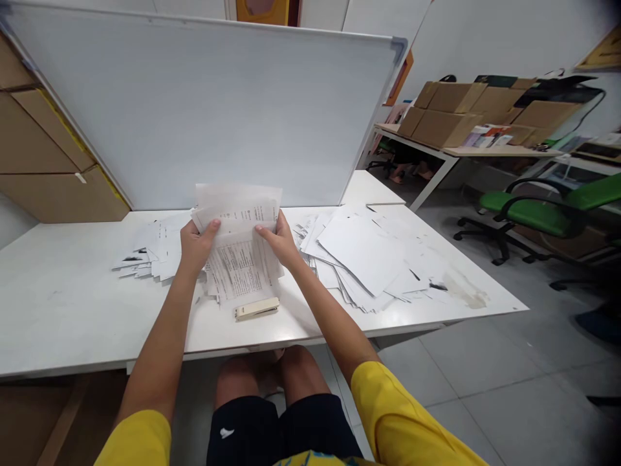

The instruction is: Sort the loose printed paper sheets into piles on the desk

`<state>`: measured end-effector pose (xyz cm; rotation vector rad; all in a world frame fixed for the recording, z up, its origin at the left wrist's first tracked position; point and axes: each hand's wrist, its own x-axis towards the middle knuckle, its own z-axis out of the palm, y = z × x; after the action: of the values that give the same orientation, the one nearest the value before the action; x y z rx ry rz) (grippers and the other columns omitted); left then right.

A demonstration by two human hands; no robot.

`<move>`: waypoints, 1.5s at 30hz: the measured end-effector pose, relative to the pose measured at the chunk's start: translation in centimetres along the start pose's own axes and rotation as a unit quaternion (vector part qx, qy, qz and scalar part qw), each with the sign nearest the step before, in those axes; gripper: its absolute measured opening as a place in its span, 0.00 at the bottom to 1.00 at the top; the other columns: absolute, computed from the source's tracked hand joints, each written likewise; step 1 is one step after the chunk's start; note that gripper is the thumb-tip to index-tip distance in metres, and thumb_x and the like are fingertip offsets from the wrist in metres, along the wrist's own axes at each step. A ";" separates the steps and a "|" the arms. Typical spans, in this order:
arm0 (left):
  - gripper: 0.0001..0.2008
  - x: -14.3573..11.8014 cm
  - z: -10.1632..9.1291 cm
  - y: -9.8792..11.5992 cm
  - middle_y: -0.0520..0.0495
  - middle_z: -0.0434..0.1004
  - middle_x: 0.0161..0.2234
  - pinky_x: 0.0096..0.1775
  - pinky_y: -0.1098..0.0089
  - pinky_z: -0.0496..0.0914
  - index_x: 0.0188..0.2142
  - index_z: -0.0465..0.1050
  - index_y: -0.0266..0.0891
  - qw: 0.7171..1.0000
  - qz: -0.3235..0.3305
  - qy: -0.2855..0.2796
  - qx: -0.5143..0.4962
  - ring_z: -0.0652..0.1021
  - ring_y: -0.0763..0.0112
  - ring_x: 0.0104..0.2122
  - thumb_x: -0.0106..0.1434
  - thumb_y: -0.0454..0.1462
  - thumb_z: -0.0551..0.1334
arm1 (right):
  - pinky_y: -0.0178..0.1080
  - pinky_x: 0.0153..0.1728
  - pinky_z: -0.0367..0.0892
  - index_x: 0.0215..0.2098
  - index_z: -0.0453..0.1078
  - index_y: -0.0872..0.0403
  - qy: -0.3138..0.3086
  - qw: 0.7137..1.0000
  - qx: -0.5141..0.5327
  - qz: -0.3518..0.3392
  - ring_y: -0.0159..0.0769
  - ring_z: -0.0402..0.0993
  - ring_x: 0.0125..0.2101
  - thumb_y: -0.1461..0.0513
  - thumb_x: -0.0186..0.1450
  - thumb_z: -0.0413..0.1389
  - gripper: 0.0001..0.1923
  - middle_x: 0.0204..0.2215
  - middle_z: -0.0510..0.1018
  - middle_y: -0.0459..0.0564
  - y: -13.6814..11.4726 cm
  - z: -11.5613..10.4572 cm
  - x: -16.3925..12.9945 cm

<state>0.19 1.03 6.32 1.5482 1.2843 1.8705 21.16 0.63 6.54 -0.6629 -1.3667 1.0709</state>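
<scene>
Centrally, bundle of printed sheets held upright over white table, lower edge resting on or just above tabletop; cannot tell which. Left hand clamped on bundle's left edge, thumb across front face, fingers hidden behind paper. Right hand clamped on bundle's right edge, thumb likewise on front, fingers behind. Both grips closed firmly on paper, not spread. Top sheets fanned slightly, staggered above hands.

Just in front of bundle, toward table's near edge: cream stapler, lying flat, closed, apart from both hands. Left of bundle: small spread pile of printed pages, partly behind left wrist. Right of bundle: larger loose heap of blank-side-up sheets, overlapping, reaching toward table's right edge. Beyond that heap, smudged stain on tabletop near right corner.

Behind bundle: whiteboard propped on table's far edge, leaning back, blank face forward. Far right of bundle, off table: green office chair on tiled floor; second desk carrying cardboard boxes. Far left of bundle: stacked cardboard cartons against wall. Below table edge: bare knees, dark shorts, yellow sleeves.
</scene>
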 end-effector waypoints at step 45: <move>0.26 -0.5 0.8 1.8 0.41 0.80 0.44 0.51 0.54 0.77 0.45 0.74 0.40 0.997 0.036 -0.045 -0.042 0.80 0.53 0.49 0.53 0.51 0.73 | 0.44 0.46 0.70 0.38 0.75 0.52 0.030 0.998 -0.046 0.035 0.43 0.75 0.41 0.46 0.58 0.62 0.20 0.37 0.80 0.49 2.3 -3.1 -1.9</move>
<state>1.54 0.09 7.47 1.6338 1.1106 1.8510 23.89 0.49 3.23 -0.8100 -1.3559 1.0396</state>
